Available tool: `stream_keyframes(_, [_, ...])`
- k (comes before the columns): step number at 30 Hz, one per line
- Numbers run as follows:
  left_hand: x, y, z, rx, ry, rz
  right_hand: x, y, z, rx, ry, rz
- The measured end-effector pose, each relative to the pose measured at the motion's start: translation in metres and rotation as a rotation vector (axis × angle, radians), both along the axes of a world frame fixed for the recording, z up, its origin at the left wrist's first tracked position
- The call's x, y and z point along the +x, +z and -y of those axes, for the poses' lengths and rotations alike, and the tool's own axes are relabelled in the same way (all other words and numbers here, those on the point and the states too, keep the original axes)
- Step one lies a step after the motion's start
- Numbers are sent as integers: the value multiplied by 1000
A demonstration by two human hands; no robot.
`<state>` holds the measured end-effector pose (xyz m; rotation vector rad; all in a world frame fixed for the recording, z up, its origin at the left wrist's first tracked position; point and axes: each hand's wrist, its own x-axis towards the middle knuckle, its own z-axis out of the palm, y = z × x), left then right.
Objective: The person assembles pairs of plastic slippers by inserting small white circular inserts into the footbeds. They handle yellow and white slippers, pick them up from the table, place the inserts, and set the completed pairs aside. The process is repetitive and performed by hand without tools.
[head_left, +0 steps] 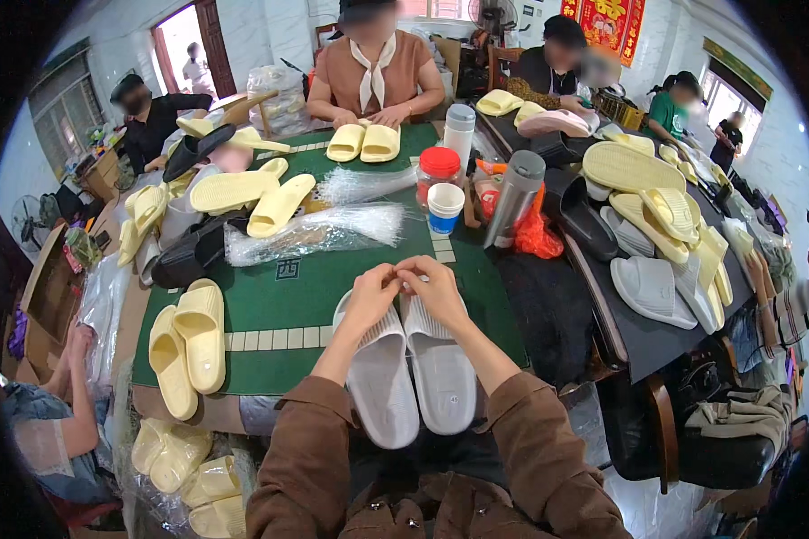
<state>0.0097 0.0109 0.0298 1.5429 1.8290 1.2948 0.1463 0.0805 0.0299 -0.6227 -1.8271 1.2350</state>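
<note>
A pair of grey slide sandals (382, 395) lies side by side in front of me at the table's near edge, heels toward me. Over their toe ends, my left hand (371, 296) and my right hand (434, 289) meet with fingertips pinched together. Whatever sits between the fingertips is hidden or too small to name. The wrists pass above the sandals' straps, partly covering them. To the left, a pair of pale yellow slide sandals (202, 332) rests on the green table mat (270, 370).
Beyond my hands lie bundles of clear plastic strips (324, 235). A paper cup (442, 211), a red-lidded jar (438, 171) and a grey flask (518, 198) stand to the right. Sandals pile up on both sides, and bagged yellow ones (173, 454) lie lower left. Across the table, a person (377, 72) handles yellow sandals.
</note>
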Motion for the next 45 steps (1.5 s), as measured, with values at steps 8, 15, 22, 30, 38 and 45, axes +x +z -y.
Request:
stream_keyframes(8, [3,-12,7,141,134,198,-5,-7,3,70,-12,-16])
stream_keyframes(15, [7,-12,11,198,176,217,-2,-6,2,-44,-1,-12])
stream_keyframes(22, [12,-8,15,210,203,220,-3,-8,2,-42,-2,14])
stream_keyframes(30, [11,-15,12,314,254,203,-2,-13,-2,-22,-13,41])
stream_keyframes(38, [16,-15,14,339,257,15,-1,-12,-1,-33,8,59])
stream_keyframes(45, [20,-13,14,347,339,-88,0,-16,-6,-19,35,60])
